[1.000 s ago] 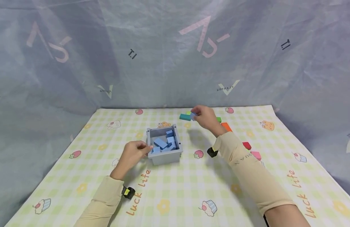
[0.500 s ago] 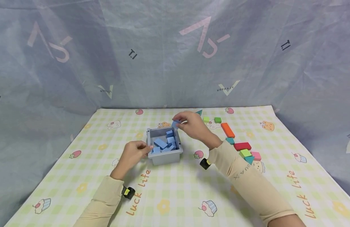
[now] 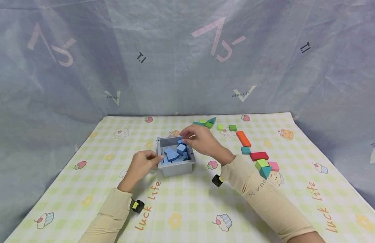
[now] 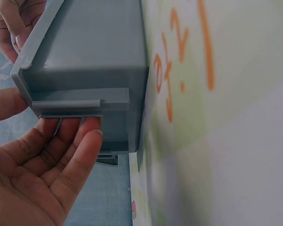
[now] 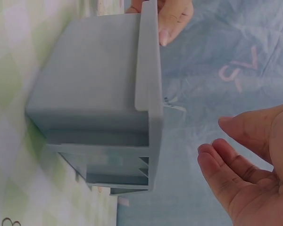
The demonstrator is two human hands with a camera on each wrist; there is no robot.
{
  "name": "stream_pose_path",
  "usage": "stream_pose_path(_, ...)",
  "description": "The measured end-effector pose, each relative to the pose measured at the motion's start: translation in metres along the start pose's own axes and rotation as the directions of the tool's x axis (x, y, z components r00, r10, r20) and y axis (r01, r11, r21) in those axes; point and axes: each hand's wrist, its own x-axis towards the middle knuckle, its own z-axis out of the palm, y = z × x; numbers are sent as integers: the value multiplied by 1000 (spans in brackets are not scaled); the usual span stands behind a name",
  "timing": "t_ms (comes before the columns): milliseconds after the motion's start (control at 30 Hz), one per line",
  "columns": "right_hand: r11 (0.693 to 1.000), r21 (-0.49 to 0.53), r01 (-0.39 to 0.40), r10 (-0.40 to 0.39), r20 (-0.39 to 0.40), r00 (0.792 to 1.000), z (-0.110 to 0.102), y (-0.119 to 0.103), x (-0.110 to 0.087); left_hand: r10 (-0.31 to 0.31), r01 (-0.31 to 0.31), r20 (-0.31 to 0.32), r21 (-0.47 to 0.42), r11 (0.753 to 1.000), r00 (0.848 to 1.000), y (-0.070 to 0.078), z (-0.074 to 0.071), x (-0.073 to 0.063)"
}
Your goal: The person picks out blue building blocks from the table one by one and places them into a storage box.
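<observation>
A grey plastic bin [image 3: 177, 169] stands upright on the tablecloth, with several blue blocks [image 3: 171, 154] inside it. My left hand [image 3: 144, 165] grips the bin's left side. In the left wrist view the thumb lies at the rim [image 4: 20, 77] and the fingertips are tucked under the side ledge [image 4: 80, 102]. Over the bin's right rear corner is my right hand [image 3: 202, 140], partly covering the blocks there. Its thumb and fingers [image 5: 217, 174] are apart in the right wrist view, with nothing between them.
Right of the bin lie an orange block [image 3: 243, 138], a red block [image 3: 259, 156], a pink block [image 3: 273, 166] and several green and teal blocks. Behind the right hand sits another group with a green block [image 3: 208, 125]. A grey curtain [image 3: 187, 67] hangs behind the table.
My right hand has carried a blue block leftward from the back of the table and let it go into the bin. The left hand keeps its grip in place.
</observation>
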Motion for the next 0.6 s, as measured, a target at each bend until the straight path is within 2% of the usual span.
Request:
stream_pose_path(333,1000,-5,-18,18,12,1000,2,0,-2,19,-19,4,5,1000,1000,1,0,0)
stream_pose_path(600,999,-39,-11,12,29,1000,-12,5,-16,7,-7,3,41,999,1000,0,2,-3)
